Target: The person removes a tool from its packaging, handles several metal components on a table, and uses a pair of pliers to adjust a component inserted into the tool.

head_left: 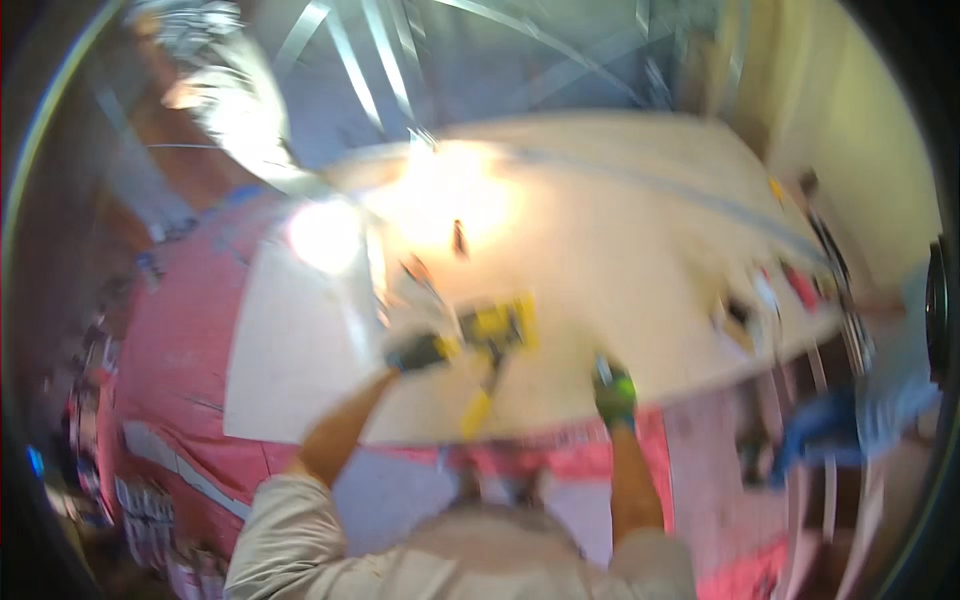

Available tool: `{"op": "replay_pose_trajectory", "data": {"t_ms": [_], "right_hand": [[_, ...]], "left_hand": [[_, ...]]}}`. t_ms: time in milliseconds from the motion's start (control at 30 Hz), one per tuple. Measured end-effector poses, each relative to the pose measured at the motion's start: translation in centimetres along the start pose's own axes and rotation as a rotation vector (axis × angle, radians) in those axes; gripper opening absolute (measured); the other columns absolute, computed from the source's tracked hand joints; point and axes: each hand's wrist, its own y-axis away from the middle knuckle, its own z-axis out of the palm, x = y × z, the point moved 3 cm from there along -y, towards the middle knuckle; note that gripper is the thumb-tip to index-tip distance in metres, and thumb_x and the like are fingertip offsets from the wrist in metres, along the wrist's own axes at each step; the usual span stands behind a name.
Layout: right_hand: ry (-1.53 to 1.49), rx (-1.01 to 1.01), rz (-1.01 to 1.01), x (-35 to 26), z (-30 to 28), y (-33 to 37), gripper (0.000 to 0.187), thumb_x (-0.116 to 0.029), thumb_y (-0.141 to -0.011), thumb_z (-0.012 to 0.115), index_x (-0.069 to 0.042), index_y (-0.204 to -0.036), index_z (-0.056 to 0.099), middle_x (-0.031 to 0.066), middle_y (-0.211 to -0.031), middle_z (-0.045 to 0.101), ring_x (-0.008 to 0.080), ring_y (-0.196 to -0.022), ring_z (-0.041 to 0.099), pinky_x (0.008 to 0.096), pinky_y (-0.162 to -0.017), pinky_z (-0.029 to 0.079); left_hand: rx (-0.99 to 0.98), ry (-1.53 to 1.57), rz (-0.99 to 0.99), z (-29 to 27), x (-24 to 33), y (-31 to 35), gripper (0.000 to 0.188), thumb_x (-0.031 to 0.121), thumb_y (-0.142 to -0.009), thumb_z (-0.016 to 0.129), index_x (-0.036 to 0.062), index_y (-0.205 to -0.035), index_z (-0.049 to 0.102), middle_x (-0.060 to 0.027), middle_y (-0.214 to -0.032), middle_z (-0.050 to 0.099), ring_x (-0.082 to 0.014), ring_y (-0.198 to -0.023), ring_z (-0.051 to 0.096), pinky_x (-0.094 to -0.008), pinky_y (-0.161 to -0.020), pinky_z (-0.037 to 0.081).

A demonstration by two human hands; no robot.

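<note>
Head view: the pale table (600, 240) spreads wide before me, its near edge just short of the person's body and its left edge giving way to red sheeting (190, 330). Most room for moving lies right of centre, a broad stretch of tabletop between the right hand (614, 393) and the small items near the right end. I count two gloved hands, one yellow-and-black tool (497, 325) on the table ahead of the person, one small dark object (459, 240) beyond it, and one other person (820, 430), cut off at the right. The left hand (417, 353) is just beside the tool; blur hides whether it grips. The right looks curled, something shiny at its top, but I can't tell if it's grasped. Glare (450, 195) washes out the table's far left.
</note>
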Motion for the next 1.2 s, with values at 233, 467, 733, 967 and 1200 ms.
{"op": "replay_pose_trajectory", "data": {"t_ms": [233,467,733,967,1200], "right_hand": [[-0.053,0.103,0.073,3.1,0.7,-0.3,0.031,-0.027,-0.084,0.068,-0.006,-0.106,0.066,0.0165,-0.097,0.066,0.0351,-0.084,0.064,0.0440,-0.075,0.054],[-1.536,0.109,0.155,-3.3,-1.8,-4.8,0.027,-0.024,-0.090,0.066,-0.011,-0.114,0.062,0.0045,-0.095,0.066,0.0194,-0.083,0.064,0.0352,-0.071,0.056],[-1.151,0.191,-0.019,5.1,-22.2,-2.3,0.027,-0.018,-0.097,0.052,-0.004,-0.117,0.064,0.0078,-0.098,0.068,0.0215,-0.089,0.066,0.0355,-0.076,0.057],[-0.998,0.255,0.174,3.4,-19.4,8.9,0.020,-0.011,-0.095,0.056,-0.003,-0.108,0.067,0.0083,-0.098,0.068,0.0223,-0.090,0.066,0.0394,-0.080,0.059],[-1.084,0.077,0.271,0.5,-8.0,17.9,0.020,-0.015,-0.094,0.062,-0.004,-0.111,0.064,0.0081,-0.102,0.066,0.0211,-0.090,0.067,0.0423,-0.079,0.061]], "left_hand": [[-0.271,0.972,-0.452,12.3,5.8,7.4,0.036,0.039,-0.076,0.080,0.0055,-0.077,0.067,-0.0001,-0.058,0.055,-0.0129,-0.045,0.049,-0.0281,-0.042,0.040],[0.004,0.397,-0.264,13.3,8.5,5.9,0.052,0.052,-0.091,0.056,0.0008,-0.091,0.066,-0.0207,-0.095,0.069,-0.0352,-0.085,0.067,-0.0458,-0.076,0.052],[0.829,1.585,0.097,-5.7,-9.2,14.0,0.052,0.029,-0.105,0.037,0.0049,-0.151,0.033,-0.0106,-0.156,0.035,-0.0210,-0.142,0.035,-0.0397,-0.118,0.026],[0.865,1.785,-0.128,-4.1,-12.4,20.1,0.061,0.044,-0.100,0.048,0.0029,-0.144,0.044,-0.0135,-0.146,0.049,-0.0252,-0.133,0.047,-0.0418,-0.113,0.035],[0.216,0.598,-0.208,11.2,1.8,9.4,0.079,0.050,-0.088,0.062,-0.0035,-0.142,0.043,-0.0251,-0.137,0.053,-0.0360,-0.122,0.056,-0.0412,-0.104,0.044]]}}
